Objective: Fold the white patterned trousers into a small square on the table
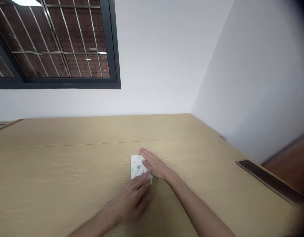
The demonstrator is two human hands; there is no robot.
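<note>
My right hand (pixel 154 163) lies flat against, and my left hand (pixel 129 200) rests open over, what looks like a folded printed cloth (pixel 136 168) on the tabletop (pixel 68 164), neither gripping; press evenly.

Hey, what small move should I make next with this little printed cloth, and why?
I'd probably smooth the folded cloth flat with your left hand. Your right hand already lies flat against its right side, which seems to steady it, while your left fingertips only reach its lower edge, where a corner looks slightly bunched.
</note>
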